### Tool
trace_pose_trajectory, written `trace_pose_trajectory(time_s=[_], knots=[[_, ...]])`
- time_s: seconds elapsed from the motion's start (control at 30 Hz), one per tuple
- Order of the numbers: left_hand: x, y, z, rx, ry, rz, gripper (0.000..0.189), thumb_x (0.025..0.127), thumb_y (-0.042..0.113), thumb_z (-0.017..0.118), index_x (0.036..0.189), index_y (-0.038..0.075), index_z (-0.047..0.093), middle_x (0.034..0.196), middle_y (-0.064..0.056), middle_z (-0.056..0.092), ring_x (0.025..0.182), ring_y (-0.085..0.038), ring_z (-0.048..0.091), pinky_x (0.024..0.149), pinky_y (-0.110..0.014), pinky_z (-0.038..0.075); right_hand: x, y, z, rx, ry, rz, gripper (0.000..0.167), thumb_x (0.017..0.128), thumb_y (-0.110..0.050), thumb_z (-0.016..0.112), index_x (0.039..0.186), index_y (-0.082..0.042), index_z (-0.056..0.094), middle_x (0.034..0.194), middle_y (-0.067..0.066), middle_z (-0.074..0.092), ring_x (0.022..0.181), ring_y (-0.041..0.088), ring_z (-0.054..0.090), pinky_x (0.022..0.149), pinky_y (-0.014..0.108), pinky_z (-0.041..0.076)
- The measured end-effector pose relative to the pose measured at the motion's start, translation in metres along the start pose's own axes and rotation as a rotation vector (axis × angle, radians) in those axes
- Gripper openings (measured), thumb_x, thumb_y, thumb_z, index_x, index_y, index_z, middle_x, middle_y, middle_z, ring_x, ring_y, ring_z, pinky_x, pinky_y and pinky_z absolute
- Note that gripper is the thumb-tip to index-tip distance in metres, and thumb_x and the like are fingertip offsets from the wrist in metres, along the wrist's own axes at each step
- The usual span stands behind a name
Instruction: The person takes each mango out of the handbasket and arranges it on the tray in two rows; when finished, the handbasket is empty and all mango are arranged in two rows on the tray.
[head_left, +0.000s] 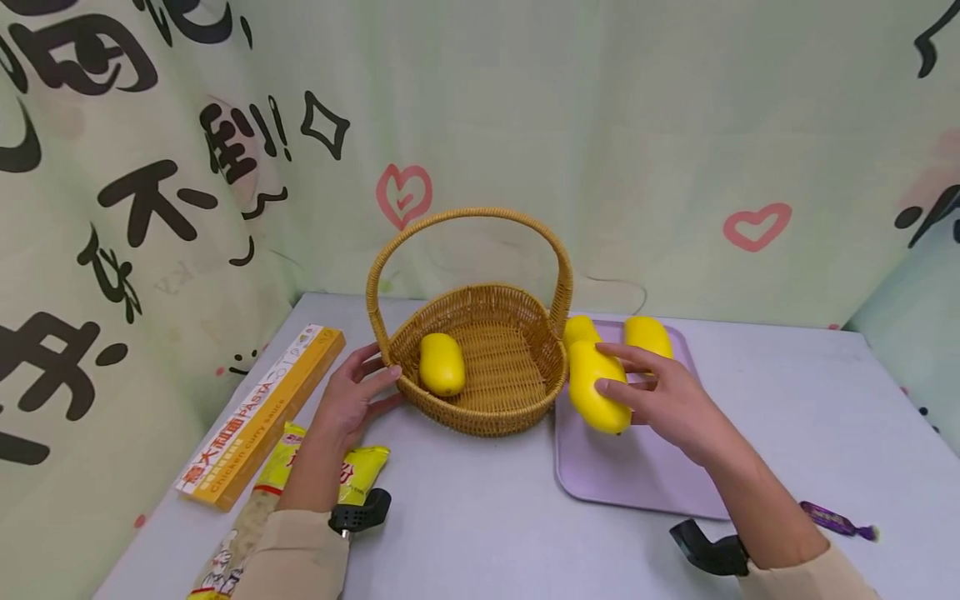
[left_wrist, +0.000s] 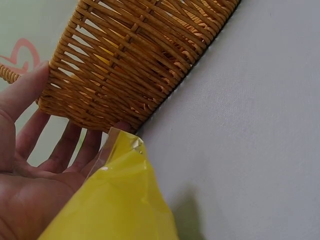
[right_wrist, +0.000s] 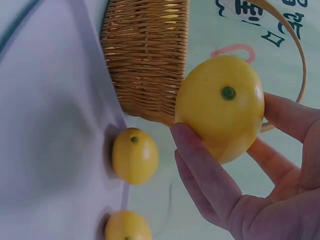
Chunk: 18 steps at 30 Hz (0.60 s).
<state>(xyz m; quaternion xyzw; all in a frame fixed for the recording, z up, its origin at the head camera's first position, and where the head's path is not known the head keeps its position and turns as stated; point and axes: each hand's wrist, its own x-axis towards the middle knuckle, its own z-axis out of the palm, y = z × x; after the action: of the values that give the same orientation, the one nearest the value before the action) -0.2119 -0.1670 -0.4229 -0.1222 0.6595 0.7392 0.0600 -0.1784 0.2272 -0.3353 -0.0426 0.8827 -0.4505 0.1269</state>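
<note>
A wicker basket (head_left: 495,417) with a tall arched handle stands at the middle of the table, one yellow oblong fruit (head_left: 442,364) inside it at the left. My left hand (head_left: 356,396) holds the basket's left side, the thumb at the rim (left_wrist: 62,55) and the other fingers along the outer wall. Right of the basket, my right hand (head_left: 667,396) grips another yellow oblong fruit (head_left: 596,392) between thumb and fingers, raised over a lilac tray (head_left: 637,483). In the right wrist view this held fruit (right_wrist: 220,110) shows a small green stem spot. Two more yellow fruits (head_left: 648,335) lie on the tray's far part.
Left of the basket lie an orange-and-white pasta box (head_left: 262,417) and a yellow clear-fronted food packet (head_left: 251,521), partly under the left forearm. A purple wrapped candy (head_left: 836,519) is by the right forearm. Curtains (head_left: 600,150) with printed drawings hang behind the table.
</note>
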Motion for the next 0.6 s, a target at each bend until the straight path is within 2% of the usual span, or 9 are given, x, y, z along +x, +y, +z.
trace_pose_trajectory(time_s=[0.23,0.43,0.6], knots=[[0.001,0.000,0.000,0.004,-0.006,0.004,0.066,0.100,0.013,0.068,0.159,0.021,0.039,0.159,-0.012,0.041,0.138,-0.033,0.050,0.111,-0.051,0.051,-0.003,0.018,0.007,-0.015,-0.016,0.035,0.069,0.098,-0.039,0.069,0.158,-0.015,0.044,0.155,0.029,0.040,0.126,0.043,0.055,0.085,0.039,0.064],[0.000,-0.002,0.001,0.002,-0.003,0.007,0.065,0.100,0.013,0.068,0.158,0.022,0.040,0.159,-0.011,0.041,0.138,-0.033,0.050,0.110,-0.051,0.051,-0.004,0.027,0.013,-0.063,-0.018,0.030,0.066,0.098,-0.037,0.071,0.154,-0.012,0.049,0.152,0.028,0.046,0.125,0.043,0.054,0.083,0.038,0.063],[0.000,-0.001,0.000,0.001,-0.004,0.008,0.065,0.100,0.014,0.068,0.158,0.022,0.040,0.159,-0.011,0.041,0.139,-0.034,0.049,0.111,-0.051,0.050,0.000,0.030,0.019,-0.030,-0.020,0.048,0.066,0.097,-0.034,0.071,0.154,-0.011,0.048,0.151,0.030,0.045,0.131,0.045,0.049,0.085,0.040,0.063]])
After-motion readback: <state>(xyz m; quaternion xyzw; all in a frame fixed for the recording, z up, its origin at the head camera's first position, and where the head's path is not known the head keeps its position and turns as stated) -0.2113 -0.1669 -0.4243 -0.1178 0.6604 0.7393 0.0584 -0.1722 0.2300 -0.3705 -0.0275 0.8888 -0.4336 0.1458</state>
